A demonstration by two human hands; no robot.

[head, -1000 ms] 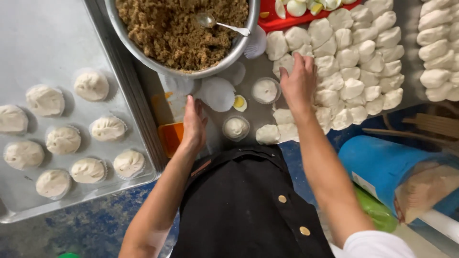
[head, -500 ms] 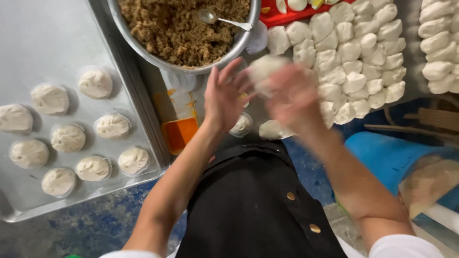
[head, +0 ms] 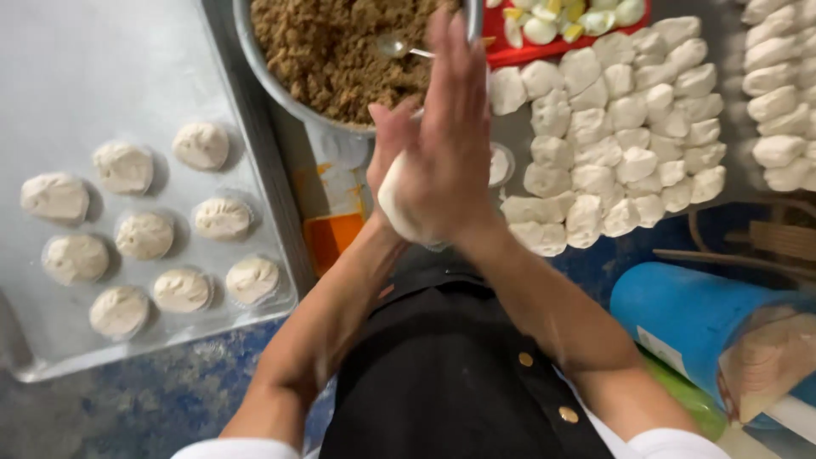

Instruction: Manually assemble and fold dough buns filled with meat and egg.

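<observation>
Got a lump of dough [head: 398, 202] pressed between my palms right now, right hand [head: 450, 144] laid flat over the top and left hand [head: 389, 140] cupped underneath, so the grip is closed around it but soft, more of a squash than a squeeze. Looks to me like the flattening step, so next I'd guess it needs opening into a disc and a spoonful from the bowl of brown filling [head: 340, 51] just past my fingertips. Finished buns [head: 144, 234] sit on the tray [head: 76, 51] off to my left, raw pieces [head: 629, 127] on the desk to my right.
</observation>
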